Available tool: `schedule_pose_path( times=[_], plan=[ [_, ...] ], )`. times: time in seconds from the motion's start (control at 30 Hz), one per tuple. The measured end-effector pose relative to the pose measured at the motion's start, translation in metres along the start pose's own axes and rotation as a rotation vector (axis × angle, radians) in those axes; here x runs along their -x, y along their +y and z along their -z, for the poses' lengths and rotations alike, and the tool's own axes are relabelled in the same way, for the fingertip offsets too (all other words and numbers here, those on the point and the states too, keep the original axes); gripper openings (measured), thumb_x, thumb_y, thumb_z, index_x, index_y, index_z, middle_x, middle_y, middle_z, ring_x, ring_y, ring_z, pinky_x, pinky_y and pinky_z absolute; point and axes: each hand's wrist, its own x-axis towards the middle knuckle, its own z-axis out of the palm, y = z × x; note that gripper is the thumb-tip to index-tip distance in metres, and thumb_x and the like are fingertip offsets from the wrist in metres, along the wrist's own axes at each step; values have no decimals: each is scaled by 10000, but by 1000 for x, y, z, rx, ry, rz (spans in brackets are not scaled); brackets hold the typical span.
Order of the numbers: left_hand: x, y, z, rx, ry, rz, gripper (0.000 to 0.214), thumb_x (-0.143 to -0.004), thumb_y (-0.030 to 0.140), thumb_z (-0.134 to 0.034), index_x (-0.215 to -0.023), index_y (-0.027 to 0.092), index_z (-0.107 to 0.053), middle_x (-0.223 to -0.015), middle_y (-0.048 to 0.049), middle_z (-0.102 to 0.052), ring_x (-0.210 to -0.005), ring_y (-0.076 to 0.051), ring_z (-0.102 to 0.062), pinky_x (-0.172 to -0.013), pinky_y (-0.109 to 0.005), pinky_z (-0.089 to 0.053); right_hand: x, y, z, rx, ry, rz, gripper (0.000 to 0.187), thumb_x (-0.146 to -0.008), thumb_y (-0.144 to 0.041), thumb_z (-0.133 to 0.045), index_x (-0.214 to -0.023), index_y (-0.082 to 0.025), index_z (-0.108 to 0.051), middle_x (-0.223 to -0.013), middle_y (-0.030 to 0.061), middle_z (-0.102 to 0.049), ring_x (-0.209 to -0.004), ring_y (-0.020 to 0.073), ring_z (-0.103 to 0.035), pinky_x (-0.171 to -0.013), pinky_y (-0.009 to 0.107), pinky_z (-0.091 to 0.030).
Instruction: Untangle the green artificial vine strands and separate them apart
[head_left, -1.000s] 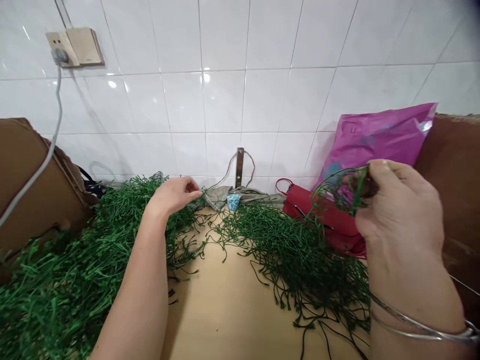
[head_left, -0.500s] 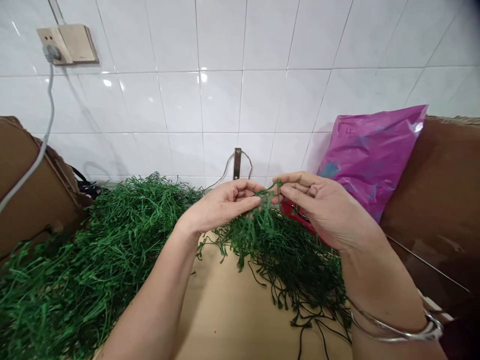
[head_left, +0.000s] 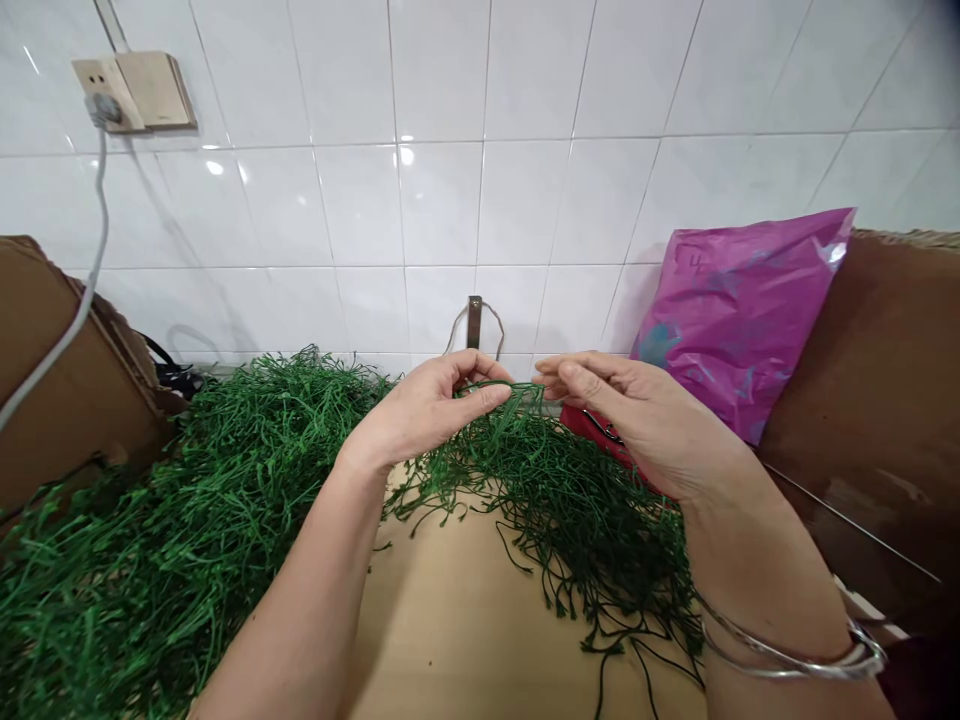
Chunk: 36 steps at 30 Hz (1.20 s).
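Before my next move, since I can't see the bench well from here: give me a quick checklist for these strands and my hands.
1. Left hand holding the green strands: ok, its thumb and fingers curl round a strand.
2. Right hand holding on: cannot tell, its fingertips are at the strand but contact is unclear.
3. Held strand free of the bunch: not ok, it runs down into the tangle.
4. Bangles free of snags: cannot tell, strand ends reach under that forearm.
5. White cable away from the hands: ok, it hangs far left.
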Motion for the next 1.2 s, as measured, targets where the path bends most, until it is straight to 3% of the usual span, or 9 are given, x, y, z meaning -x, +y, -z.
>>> schedule_pose_path(
  times=[0.17, 0.37, 0.57, 0.8, 1.2],
  plan=[
    [0, 2, -1, -37, 12, -5, 252, -913, 386, -596, -1040, 178, -658, -961, -29, -647, -838, -140, -523, -786, -287, -416, 2, -4, -3, -15, -104, -30, 268, -795, -462, -747, -885, -209, -745, -810, 10, -704, -717, 144, -605, -667, 283, -481],
    [-1, -2, 1, -41, 35, 13, 245, -918, 387, -592, -1038, 183, -655, -938, -21, -639, -791, -127, -496, -733, -272, -401, 1, -3, -6, -127, -181, -98, 288, -723, -449, -813, -843, -200, -730, -773, 6, -683, -686, 135, -584, -634, 270, -467],
    [0, -1, 4, -55, 13, 53, 294, -939, 440, -557, -1000, 173, -662, -845, 0, -584, -687, -107, -416, -644, -271, -349, -3, 2, -11, -123, -92, -57, 307, -666, -429, -855, -787, -196, -696, -738, -19, -646, -663, 111, -536, -639, 256, -438],
    [0, -5, 9, -95, -25, 89, 258, -893, 428, -614, -920, 180, -681, -764, 10, -549, -676, -112, -415, -632, -275, -335, -3, 4, -11, -27, -49, -12, 224, -741, -391, -774, -786, -200, -665, -686, -27, -605, -607, 105, -499, -591, 259, -402],
    [-3, -9, 7, -98, 51, 89, 230, -863, 404, -658, -831, 177, -644, -692, 26, -527, -608, -93, -372, -596, -271, -307, -4, 8, -6, -55, -92, -22, 227, -773, -418, -752, -827, -203, -704, -773, 5, -642, -717, 129, -563, -667, 268, -453]
  ],
)
